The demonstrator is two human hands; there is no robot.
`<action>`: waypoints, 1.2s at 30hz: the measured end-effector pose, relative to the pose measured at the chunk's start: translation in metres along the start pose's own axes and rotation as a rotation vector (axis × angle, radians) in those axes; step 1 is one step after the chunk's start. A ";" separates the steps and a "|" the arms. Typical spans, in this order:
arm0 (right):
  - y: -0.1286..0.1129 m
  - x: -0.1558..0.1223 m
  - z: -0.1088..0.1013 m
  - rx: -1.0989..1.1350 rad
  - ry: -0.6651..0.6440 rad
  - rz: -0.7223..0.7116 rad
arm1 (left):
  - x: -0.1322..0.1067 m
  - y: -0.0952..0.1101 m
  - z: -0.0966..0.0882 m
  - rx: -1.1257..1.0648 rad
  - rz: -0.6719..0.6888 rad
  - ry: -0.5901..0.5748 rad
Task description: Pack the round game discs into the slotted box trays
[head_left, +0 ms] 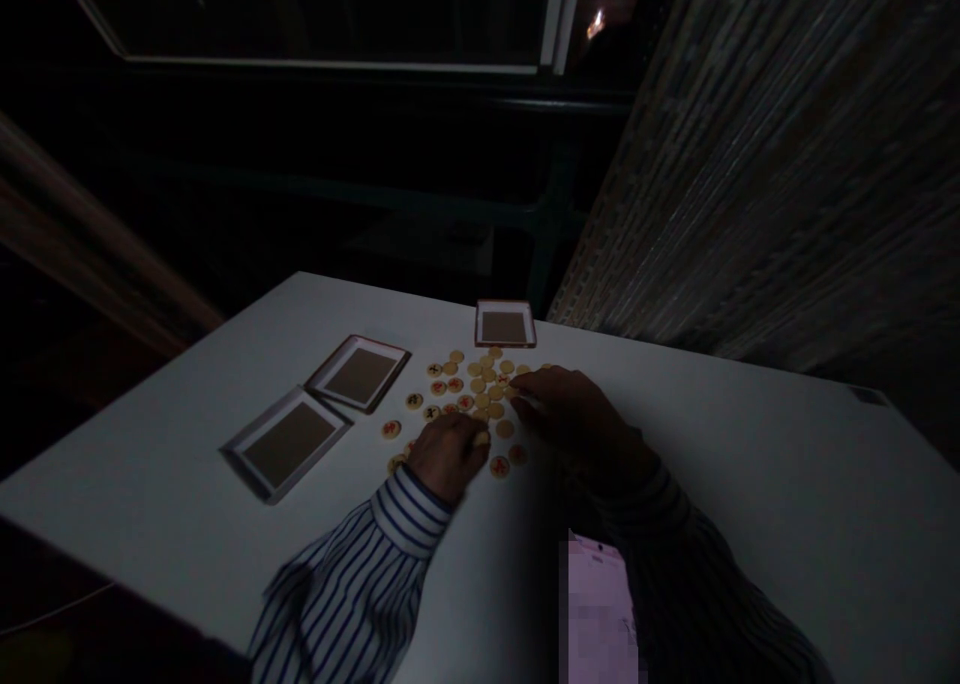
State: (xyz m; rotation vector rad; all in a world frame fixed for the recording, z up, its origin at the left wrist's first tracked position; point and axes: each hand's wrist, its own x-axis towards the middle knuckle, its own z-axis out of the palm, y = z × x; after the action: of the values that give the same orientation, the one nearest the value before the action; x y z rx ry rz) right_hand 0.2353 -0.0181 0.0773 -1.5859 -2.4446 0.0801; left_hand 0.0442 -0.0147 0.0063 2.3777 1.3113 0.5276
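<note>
Many round wooden Chinese chess pieces [496, 410] lie loosely spread in the middle of the white table. Some show red or black characters, others are blank side up. My left hand [450, 454] is curled low at the near side of the spread, with one pale piece [481, 439] at its thumb and fingertips. To its right, my right hand [566, 409] reaches in from the side; its fingers extend over the edge of the spread, thumb apart from them. Dim light hides the right palm. A red-marked piece [499, 467] lies between the hands on the near side.
Two shallow open box halves, one white-edged [232, 454] and one dark-rimmed [321, 366], lie at the left. Another small tray [505, 345] stands at the table's far edge. A lit phone [600, 604] is by my right forearm. A string curtain [645, 194] hangs behind.
</note>
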 end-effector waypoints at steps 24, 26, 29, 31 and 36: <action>-0.012 0.002 0.008 0.013 -0.005 -0.069 | 0.008 0.001 -0.016 -1.595 -0.566 0.080; -0.014 0.002 0.008 0.020 -0.009 -0.073 | 0.008 0.001 -0.016 -1.599 -0.554 0.072; -0.017 0.003 0.009 0.034 -0.021 -0.077 | 0.008 0.001 -0.016 -1.589 -0.564 0.089; -0.019 0.004 0.010 0.042 -0.035 -0.086 | 0.008 0.001 -0.016 -1.583 -0.580 0.100; -0.022 0.004 0.014 0.061 -0.048 -0.130 | 0.008 0.000 -0.013 -1.606 -0.566 0.102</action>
State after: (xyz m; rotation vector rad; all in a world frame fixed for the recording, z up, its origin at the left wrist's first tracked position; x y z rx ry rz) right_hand 0.2107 -0.0222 0.0677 -1.4129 -2.5486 0.1704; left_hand 0.0418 -0.0058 0.0188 0.6520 0.8593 0.9729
